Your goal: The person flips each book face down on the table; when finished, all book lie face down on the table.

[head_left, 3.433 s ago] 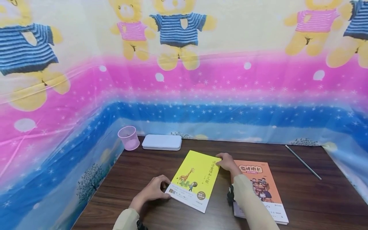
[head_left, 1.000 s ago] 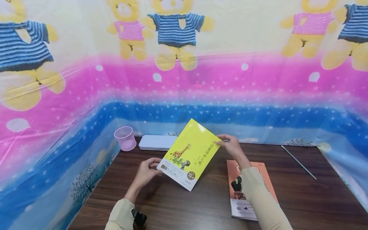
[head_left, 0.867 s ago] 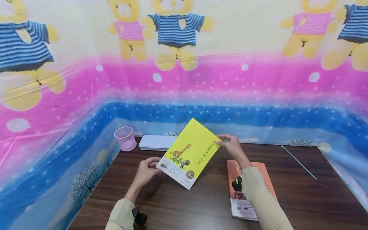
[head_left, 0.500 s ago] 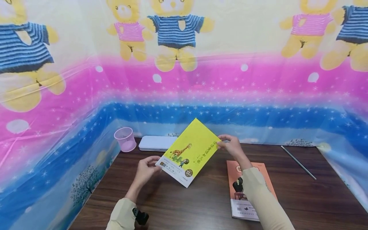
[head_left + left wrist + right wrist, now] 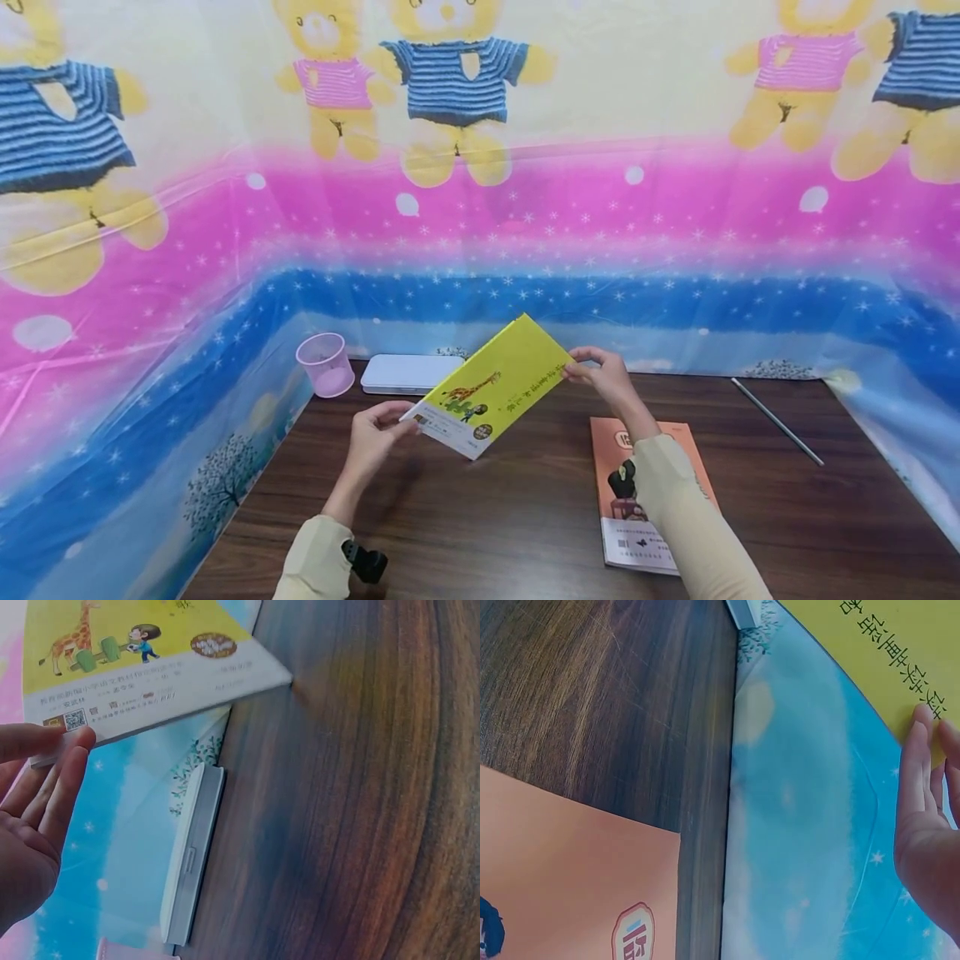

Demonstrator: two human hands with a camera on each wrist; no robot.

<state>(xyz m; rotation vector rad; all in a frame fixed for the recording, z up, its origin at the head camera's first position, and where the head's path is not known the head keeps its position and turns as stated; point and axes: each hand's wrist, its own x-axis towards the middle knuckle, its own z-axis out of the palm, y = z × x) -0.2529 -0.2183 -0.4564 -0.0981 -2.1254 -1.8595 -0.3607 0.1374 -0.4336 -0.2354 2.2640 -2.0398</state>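
A yellow book with a giraffe and a child on its cover is held tilted above the table, between both hands. At its lower left corner my left hand pinches the white band with thumb and fingers; the left wrist view shows this grip on the book closely. My right hand pinches the opposite edge near the printed title, also seen in the right wrist view, where the book fills the top right corner. Under my right forearm lies an orange book, partly hidden by the sleeve.
A pink mesh cup stands at the table's back left. Beside it lies a white flat case, partly covered by the yellow book. A thin grey rod lies at the right. Patterned cloth hangs around the dark wooden table.
Both hands have raised the yellow book off the table. In the last half second its cover has tipped further back, so it looks narrower. The orange book stays in place.
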